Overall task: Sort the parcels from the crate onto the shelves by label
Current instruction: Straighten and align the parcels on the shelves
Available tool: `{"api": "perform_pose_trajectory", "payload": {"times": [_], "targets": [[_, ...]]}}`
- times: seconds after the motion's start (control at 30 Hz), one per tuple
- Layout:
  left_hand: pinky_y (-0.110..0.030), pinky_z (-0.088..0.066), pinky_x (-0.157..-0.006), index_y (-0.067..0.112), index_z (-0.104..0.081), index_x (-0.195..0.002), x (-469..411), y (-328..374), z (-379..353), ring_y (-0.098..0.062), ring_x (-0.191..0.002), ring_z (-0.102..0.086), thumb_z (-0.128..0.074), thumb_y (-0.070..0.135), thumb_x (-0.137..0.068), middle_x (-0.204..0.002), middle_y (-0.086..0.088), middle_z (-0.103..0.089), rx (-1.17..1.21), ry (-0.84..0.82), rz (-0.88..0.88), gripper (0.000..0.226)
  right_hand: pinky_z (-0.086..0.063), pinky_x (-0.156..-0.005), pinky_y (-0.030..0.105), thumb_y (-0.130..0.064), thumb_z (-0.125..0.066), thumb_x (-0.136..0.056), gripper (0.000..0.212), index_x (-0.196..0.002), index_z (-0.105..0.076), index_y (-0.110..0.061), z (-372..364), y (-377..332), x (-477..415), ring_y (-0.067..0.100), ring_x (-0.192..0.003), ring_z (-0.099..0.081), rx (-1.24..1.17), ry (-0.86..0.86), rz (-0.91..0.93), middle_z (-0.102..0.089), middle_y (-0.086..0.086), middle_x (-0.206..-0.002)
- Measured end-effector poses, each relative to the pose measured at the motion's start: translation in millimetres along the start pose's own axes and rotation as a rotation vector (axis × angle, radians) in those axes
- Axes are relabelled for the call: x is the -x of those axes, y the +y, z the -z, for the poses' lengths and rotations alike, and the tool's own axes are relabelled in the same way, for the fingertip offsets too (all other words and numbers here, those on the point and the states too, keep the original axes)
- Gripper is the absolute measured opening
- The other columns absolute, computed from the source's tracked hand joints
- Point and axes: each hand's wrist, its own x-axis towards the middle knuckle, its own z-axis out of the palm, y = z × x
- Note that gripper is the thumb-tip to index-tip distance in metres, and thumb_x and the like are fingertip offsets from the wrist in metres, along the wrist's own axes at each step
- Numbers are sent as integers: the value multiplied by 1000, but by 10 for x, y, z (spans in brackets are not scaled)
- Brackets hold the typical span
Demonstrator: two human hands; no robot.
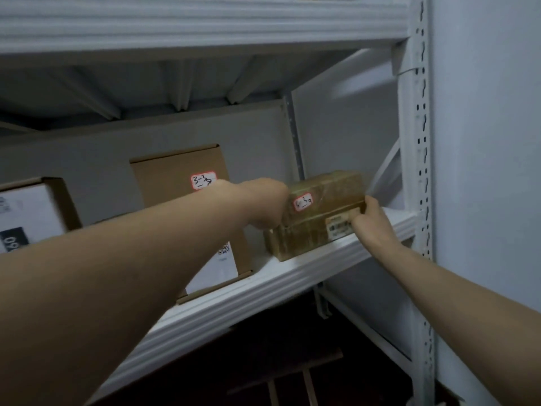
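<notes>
Item in hand: one taped parcel, brown, wrapped in glossy clear tape, right of centre in the frame. It sits on the white shelf, with its near face close to the front edge and tilted towards me.

Right hand: my fingers curl round the parcel's right front corner and grip it, just beside a barcode sticker.

Left hand: it is against the parcel's left end with the back of the hand towards me. The fingers are hidden, so I cannot tell whether they wrap the end or only press on it.

Label on the parcel: red-edged and handwritten. It seems to read 3-3 plus one more mark, too blurred to be sure.

Neighbours on the same shelf:
- A tall brown box stands upright at centre left, near the parcel and partly behind my left forearm. Its own red-edged label also seems to begin 3-3.
- A white-faced box sits at the far left edge, well apart from the parcel.

Fixtures: an upper shelf runs across the top of the frame. A perforated post runs down the right side.

Progress, as I judge it:
- At least two boxes are already shelved here.
- This parcel appears to be going in beside a matching label.
- It is down on the board, but neither hand has come off it.

Left to do: square the parcel up and let go. The crate is out of view, so I cannot say how many parcels remain.
</notes>
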Motion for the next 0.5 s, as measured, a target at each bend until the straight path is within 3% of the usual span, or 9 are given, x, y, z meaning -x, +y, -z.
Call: {"api": "perform_pose_trajectory", "payload": {"times": [0.1, 0.2, 0.43, 0.5], "targets": [[-30, -41, -67, 3, -56, -107, 95, -28, 44, -25, -80, -50, -50, -3, -86, -85, -7, -50, -128, 23, 1, 22, -42, -100, 44, -17, -46, -88, 35, -122, -51, -13, -105, -71, 118, 29, -112, -53, 5, 11, 36, -58, 8, -119], [-28, -40, -68, 8, -55, -108, 132, -51, 57, -21, -77, -47, -51, 4, -91, -72, -2, -42, -168, 39, -26, 18, -42, -99, 45, -22, -48, -88, 35, -121, -51, -14, -160, -102, 190, 29, -111, -53, 35, 19, 30, -58, 7, -119], [-29, -43, -72, 6, -55, -113, 228, -103, 75, -22, -79, -49, -53, 3, -91, -72, -2, -42, -206, 16, 2, 22, -40, -99, 43, -20, -48, -89, 37, -125, -47, -10, -223, -164, 331, 31, -112, -51, 90, 36, 45, -55, 10, -121], [-33, -43, -90, 5, -51, -122, 264, -115, 73, -26, -92, -55, -51, 3, -92, -91, -6, -56, -243, 10, -8, 30, -38, -98, 43, -22, -49, -90, 38, -125, -46, -9, -245, -170, 364, 32, -113, -50, 120, 47, 45, -53, 12, -122]]}}
